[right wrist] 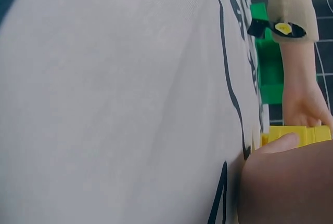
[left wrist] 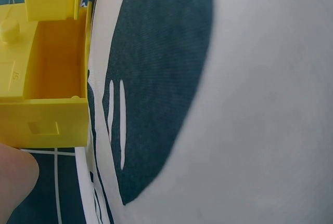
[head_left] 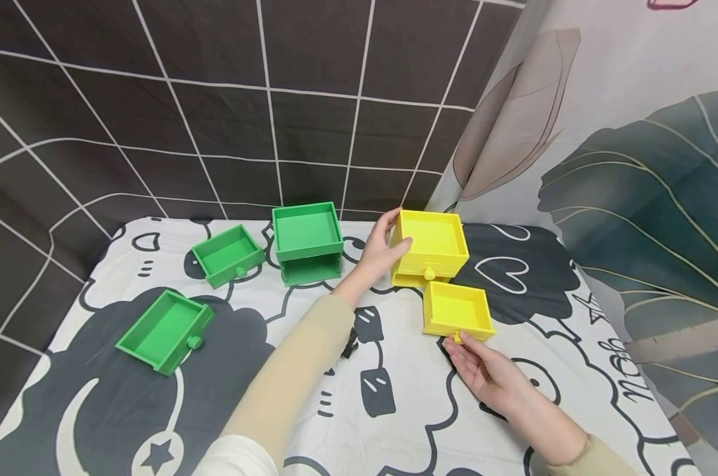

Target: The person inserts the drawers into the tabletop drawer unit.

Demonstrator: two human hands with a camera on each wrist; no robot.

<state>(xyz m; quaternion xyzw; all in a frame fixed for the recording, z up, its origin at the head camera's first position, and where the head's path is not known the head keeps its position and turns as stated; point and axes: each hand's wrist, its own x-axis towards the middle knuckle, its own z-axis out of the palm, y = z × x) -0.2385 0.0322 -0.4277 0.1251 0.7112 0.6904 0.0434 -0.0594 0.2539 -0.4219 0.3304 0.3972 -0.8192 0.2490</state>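
Note:
A small yellow cabinet (head_left: pixel 435 233) stands toward the back right, with its upper drawer in place and its lower slot empty in the left wrist view. My left hand (head_left: pixel 381 250) holds it at the left side, thumb near the top edge and fingers toward the back. In front of the slot is a loose yellow drawer (head_left: pixel 457 307), angled slightly, its back end close to the cabinet. Thumb and fingers of my right hand (head_left: pixel 494 378) pinch the knob on that drawer's front. Only part of the drawer shows in the right wrist view, behind the hand.
Left of the yellow cabinet stands a green cabinet (head_left: pixel 308 231) with its front slot bare. Two green drawers (head_left: pixel 228 256) lie further left on the patterned cloth (head_left: pixel 395 436). Dark grid-patterned fabric (head_left: pixel 311 125) rises along the back.

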